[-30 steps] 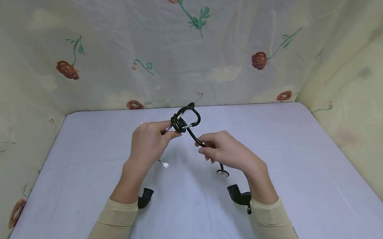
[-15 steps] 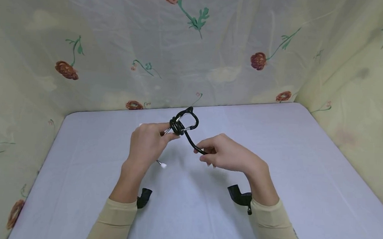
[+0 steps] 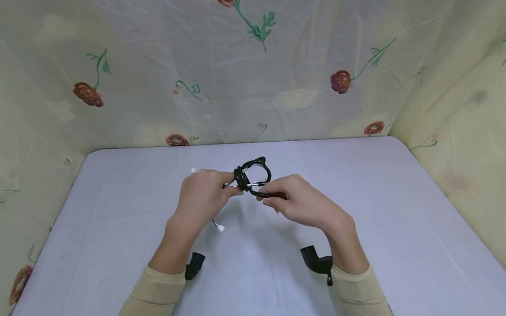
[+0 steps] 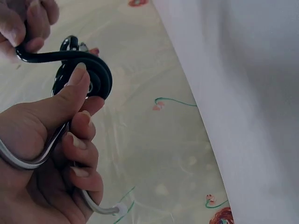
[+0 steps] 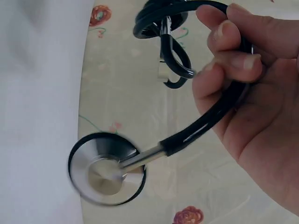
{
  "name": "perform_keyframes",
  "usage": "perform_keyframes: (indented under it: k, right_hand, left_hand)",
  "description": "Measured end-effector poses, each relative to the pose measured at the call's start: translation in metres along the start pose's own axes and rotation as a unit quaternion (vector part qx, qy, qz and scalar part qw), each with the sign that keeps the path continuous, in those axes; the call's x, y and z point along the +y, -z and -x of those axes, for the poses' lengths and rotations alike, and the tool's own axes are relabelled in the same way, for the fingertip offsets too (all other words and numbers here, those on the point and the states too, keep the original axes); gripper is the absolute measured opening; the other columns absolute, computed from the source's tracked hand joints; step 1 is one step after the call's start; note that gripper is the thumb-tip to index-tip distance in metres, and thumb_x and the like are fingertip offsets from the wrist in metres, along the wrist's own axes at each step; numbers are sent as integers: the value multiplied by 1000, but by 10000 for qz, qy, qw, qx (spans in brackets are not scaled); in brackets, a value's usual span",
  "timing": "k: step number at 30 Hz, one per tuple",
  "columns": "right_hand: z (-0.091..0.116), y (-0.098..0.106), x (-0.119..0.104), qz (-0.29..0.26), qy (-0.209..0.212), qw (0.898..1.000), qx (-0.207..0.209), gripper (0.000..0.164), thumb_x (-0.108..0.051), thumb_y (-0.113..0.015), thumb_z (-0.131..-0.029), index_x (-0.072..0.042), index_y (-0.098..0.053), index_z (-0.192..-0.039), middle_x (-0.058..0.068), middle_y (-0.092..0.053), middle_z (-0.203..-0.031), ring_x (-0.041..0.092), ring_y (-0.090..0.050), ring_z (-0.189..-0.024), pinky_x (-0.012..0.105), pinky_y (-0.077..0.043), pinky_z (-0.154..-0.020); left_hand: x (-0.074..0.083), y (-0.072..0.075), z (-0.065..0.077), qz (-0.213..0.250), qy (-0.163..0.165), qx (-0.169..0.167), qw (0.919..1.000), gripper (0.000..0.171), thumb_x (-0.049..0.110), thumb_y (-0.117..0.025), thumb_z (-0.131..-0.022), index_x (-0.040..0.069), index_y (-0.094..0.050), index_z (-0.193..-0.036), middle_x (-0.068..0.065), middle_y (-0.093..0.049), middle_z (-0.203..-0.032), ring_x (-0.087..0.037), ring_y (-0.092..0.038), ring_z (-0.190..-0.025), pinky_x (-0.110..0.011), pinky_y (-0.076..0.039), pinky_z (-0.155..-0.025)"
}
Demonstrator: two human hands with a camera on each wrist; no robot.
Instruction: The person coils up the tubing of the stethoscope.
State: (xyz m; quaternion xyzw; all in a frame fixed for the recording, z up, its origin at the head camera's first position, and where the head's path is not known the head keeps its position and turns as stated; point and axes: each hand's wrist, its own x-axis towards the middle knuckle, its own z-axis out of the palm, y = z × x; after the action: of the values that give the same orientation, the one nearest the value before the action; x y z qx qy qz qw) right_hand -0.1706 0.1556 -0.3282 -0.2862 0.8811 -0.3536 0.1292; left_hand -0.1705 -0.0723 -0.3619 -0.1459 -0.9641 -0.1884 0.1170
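- The left hand (image 3: 202,196) has its grip closed on the stethoscope (image 3: 252,179): the thumb presses the coiled black tubing (image 4: 96,79), and the curled fingers wrap the metal ear tubes (image 4: 28,156).
- The right hand (image 3: 299,202) pinches the free length of tubing between thumb and fingertips, just beside the coil.
- The coil sits between the two hands, held above the worktop (image 3: 403,221).
- The chest piece (image 5: 107,170) hangs below the right grip on its metal stem.
- A white ear tip (image 3: 220,228) pokes out below the left hand.
- No brand, label or writing can be read anywhere.
- A floral cloth (image 3: 282,74) backs the worktop.
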Motion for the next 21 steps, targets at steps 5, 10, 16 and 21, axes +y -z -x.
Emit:
perform_keyframes:
  k: [5, 10, 16, 21]
  right_hand:
    - [1, 4, 2, 13, 292, 9980, 561, 12, -11, -67, -94, -20, -75, -94, -2, -64, -75, 12, -53, -63, 25, -45, -59]
    - [3, 8, 6, -148, 337, 9950, 927, 6, -13, -73, -90, -18, -76, -92, -3, -74, -88, 14, -63, -75, 28, -52, -68]
    - [5, 12, 12, -333, 201, 9916, 1232, 5, -16, -78, -86, -18, -76, -90, -4, -73, -85, 16, -63, -76, 28, -51, -68]
    - [4, 14, 18, -466, 284, 9893, 1354, 8, -17, -79, -84, -20, -76, -91, -3, -69, -83, 16, -59, -76, 27, -48, -68]
  left_hand:
    - [6, -5, 2, 138, -408, -507, 9978, 24, 42, -79, -80, 30, -78, -101, 10, -69, -70, -9, -53, -60, -27, -39, -53]
    - [10, -9, 2, 393, -934, -831, 9914, 17, 41, -79, -80, 31, -77, -93, 15, -64, -65, -5, -49, -59, -24, -39, -56]
    - [11, -11, 2, 458, -1332, -828, 9866, 12, 43, -79, -79, 34, -73, -84, 18, -55, -60, -3, -43, -56, -21, -34, -53]
    - [11, -8, 2, 531, -1572, -738, 9834, 15, 43, -81, -77, 36, -75, -89, 21, -60, -65, -1, -46, -57, -20, -37, -55]
